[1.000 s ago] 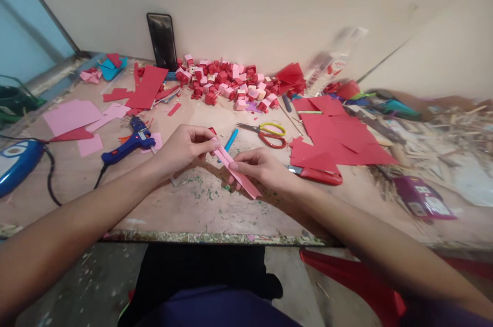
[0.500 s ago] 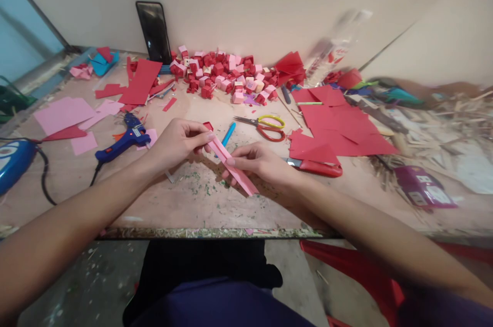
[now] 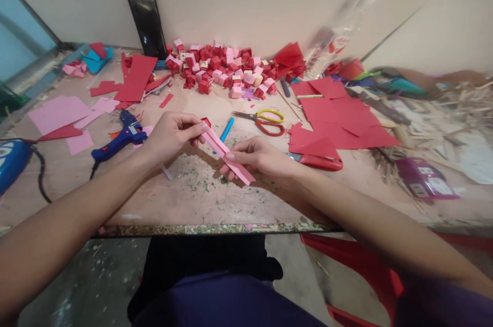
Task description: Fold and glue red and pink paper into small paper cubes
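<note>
A long pink paper strip (image 3: 215, 143), creased along its length, slants between my two hands above the table. My left hand (image 3: 175, 134) pinches its upper end, where a small red piece shows at the tip. Farther down, my right hand (image 3: 252, 156) grips the strip between thumb and fingers, and its lower end sticks out past them. Just behind the strip lies a blue pen-like stick (image 3: 227, 130). Scissors (image 3: 262, 120) with yellow and orange handles rest beyond my right hand. Beside my right wrist is a red-handled tool (image 3: 321, 161), partly under red paper.
A blue glue gun (image 3: 120, 137) lies at left, near pink paper sheets (image 3: 57, 114). Many small red and pink paper cubes (image 3: 223, 68) are heaped at the back, beside a leaning phone (image 3: 147, 24). Red sheets (image 3: 346, 116) and wood scraps (image 3: 442, 127) cover the right side.
The view has shifted slightly, so the table appears a little higher. Both hands keep hold of the pink strip in nearly the same pose.
</note>
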`<state>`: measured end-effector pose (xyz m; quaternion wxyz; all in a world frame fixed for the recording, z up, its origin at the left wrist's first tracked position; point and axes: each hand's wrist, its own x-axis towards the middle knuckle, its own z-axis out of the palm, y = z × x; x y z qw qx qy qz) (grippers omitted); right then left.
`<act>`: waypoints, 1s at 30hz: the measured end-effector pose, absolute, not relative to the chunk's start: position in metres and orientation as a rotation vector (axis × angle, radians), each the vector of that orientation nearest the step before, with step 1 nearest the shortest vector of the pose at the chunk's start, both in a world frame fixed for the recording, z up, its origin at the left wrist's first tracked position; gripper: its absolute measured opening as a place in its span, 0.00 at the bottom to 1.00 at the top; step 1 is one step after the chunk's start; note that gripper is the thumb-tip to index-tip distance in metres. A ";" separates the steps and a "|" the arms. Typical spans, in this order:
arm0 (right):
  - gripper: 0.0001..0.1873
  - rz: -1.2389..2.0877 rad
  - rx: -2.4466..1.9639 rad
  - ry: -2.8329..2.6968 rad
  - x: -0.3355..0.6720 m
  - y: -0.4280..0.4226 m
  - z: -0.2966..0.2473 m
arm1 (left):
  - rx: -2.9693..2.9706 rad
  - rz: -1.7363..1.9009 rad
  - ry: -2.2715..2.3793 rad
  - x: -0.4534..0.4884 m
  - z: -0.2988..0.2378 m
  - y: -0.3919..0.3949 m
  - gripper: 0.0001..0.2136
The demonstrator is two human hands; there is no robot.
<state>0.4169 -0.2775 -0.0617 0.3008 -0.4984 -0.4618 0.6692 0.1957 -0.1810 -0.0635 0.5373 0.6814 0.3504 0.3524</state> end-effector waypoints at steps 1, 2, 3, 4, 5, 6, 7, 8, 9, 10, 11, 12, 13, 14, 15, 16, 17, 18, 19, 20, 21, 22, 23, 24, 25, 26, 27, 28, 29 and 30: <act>0.19 1.791 -1.321 -1.214 0.417 -0.277 -0.061 | 1.624 0.855 0.843 0.196 -0.063 -0.181 0.08; 0.19 1.806 -1.318 -1.200 0.418 -0.277 -0.060 | 1.631 0.871 0.851 0.195 -0.063 -0.180 0.08; 0.19 1.822 -1.313 -1.197 0.418 -0.277 -0.060 | 1.639 0.888 0.861 0.195 -0.062 -0.179 0.08; 0.19 1.834 -1.306 -1.203 0.419 -0.276 -0.061 | 1.645 0.907 0.873 0.194 -0.061 -0.178 0.08; 0.20 1.837 -1.293 -1.213 0.419 -0.275 -0.062 | 1.649 0.927 0.885 0.194 -0.061 -0.177 0.07; 0.20 1.832 -1.276 -1.222 0.420 -0.274 -0.064 | 1.655 0.942 0.896 0.193 -0.060 -0.175 0.07; 0.20 1.826 -1.259 -1.224 0.420 -0.273 -0.066 | 1.661 0.954 0.902 0.193 -0.060 -0.174 0.07; 0.20 1.819 -1.241 -1.222 0.421 -0.272 -0.068 | 1.667 0.964 0.905 0.192 -0.060 -0.173 0.07; 0.20 1.812 -1.226 -1.217 0.421 -0.271 -0.070 | 1.676 0.973 0.904 0.192 -0.060 -0.172 0.07; 0.21 1.805 -1.220 -1.215 0.421 -0.270 -0.072 | 1.684 0.983 0.901 0.192 -0.060 -0.171 0.07; 0.21 1.800 -1.221 -1.216 0.421 -0.270 -0.073 | 1.688 0.992 0.898 0.191 -0.059 -0.171 0.07; 0.21 1.800 -1.225 -1.215 0.421 -0.270 -0.073 | 1.687 1.004 0.895 0.191 -0.059 -0.170 0.07; 0.20 1.802 -1.230 -1.211 0.422 -0.271 -0.073 | 1.686 1.019 0.891 0.191 -0.059 -0.170 0.07; 0.20 1.807 -1.232 -1.203 0.422 -0.271 -0.072 | 1.687 1.035 0.886 0.190 -0.059 -0.170 0.08; 0.19 1.818 -1.230 -1.198 0.422 -0.272 -0.071 | 1.688 1.055 0.880 0.190 -0.059 -0.169 0.08; 0.19 1.832 -1.226 -1.198 0.423 -0.273 -0.070 | 1.689 1.071 0.876 0.189 -0.059 -0.169 0.08; 0.19 1.845 -1.218 -1.205 0.423 -0.273 -0.068 | 1.689 1.089 0.877 0.189 -0.059 -0.168 0.08; 0.19 1.853 -1.212 -1.215 0.423 -0.274 -0.067 | 1.685 1.107 0.884 0.189 -0.059 -0.168 0.08; 0.19 1.854 -1.213 -1.227 0.423 -0.274 -0.066 | 1.679 1.122 0.893 0.189 -0.060 -0.168 0.08; 0.18 1.849 -1.221 -1.235 0.423 -0.274 -0.065 | 1.672 1.136 0.902 0.189 -0.061 -0.167 0.08; 0.18 1.839 -1.234 -1.235 0.423 -0.274 -0.065 | 1.670 1.146 0.909 0.189 -0.062 -0.167 0.08; 0.17 1.826 -1.248 -1.230 0.423 -0.274 -0.065 | 1.672 1.153 0.912 0.189 -0.063 -0.167 0.08; 0.16 1.811 -1.262 -1.226 0.423 -0.273 -0.066 | 1.673 1.160 0.913 0.189 -0.063 -0.167 0.08; 0.16 1.793 -1.274 -1.228 0.422 -0.273 -0.067 | 1.671 1.163 0.908 0.188 -0.064 -0.167 0.08; 0.16 1.775 -1.281 -1.235 0.422 -0.273 -0.068 | 1.661 1.169 0.898 0.188 -0.064 -0.167 0.08; 0.17 1.758 -1.284 -1.249 0.422 -0.273 -0.069 | 1.644 1.170 0.879 0.187 -0.064 -0.167 0.07; 0.18 1.742 -1.284 -1.271 0.421 -0.272 -0.070 | 1.619 1.170 0.855 0.186 -0.065 -0.168 0.06; 0.18 1.726 -1.284 -1.298 0.420 -0.273 -0.071 | 1.588 1.161 0.829 0.185 -0.064 -0.168 0.06; 0.19 1.709 -1.284 -1.323 0.419 -0.273 -0.072 | 1.559 1.137 0.806 0.184 -0.064 -0.169 0.06; 0.20 1.690 -1.286 -1.342 0.418 -0.273 -0.072 | 1.537 1.102 0.791 0.184 -0.064 -0.170 0.06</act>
